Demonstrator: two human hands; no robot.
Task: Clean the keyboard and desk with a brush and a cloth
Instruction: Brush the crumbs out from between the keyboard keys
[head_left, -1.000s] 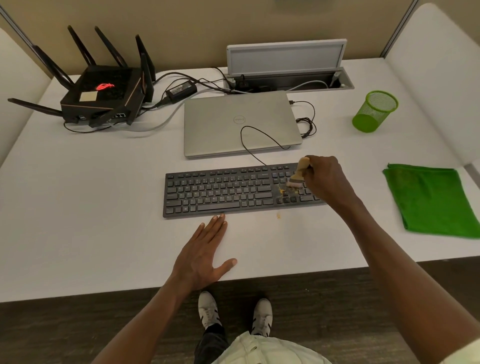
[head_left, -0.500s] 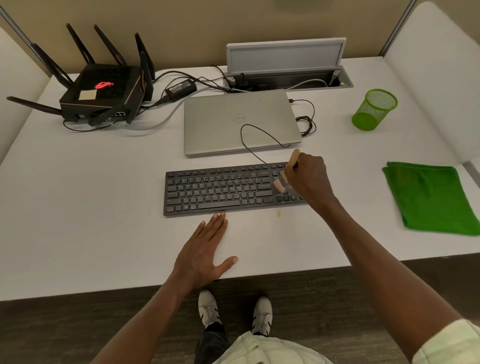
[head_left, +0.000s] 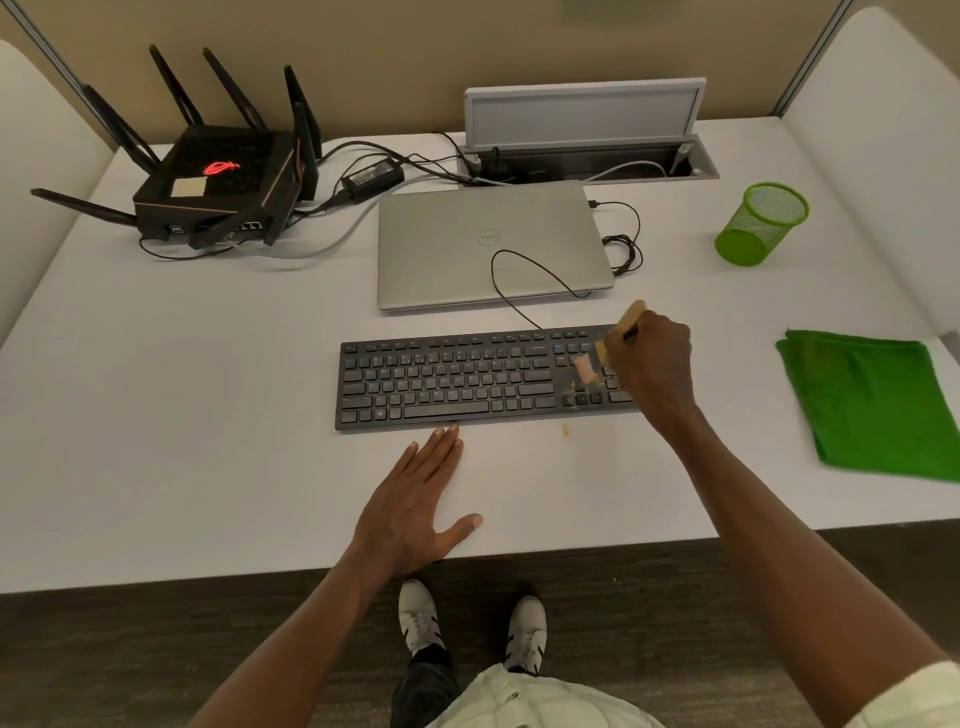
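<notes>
Far left I see a black angular router (head_left: 218, 182) with spiky antennas and a glowing red logo, writing unreadable. Centre: matte silver laptop (head_left: 488, 244), lid closed, round Dell badge. Below it the flat black keyboard (head_left: 457, 382) on the smooth white counter (head_left: 182, 415). My left hand (head_left: 415, 506) lies flat with straight fingers, tips touching the keyboard's front edge. My right hand (head_left: 652, 369) grips the wooden-handled brush (head_left: 605, 345), bristles on the right-end keys. Right: green mesh cup (head_left: 761, 223), folded green cloth (head_left: 878, 402)
</notes>
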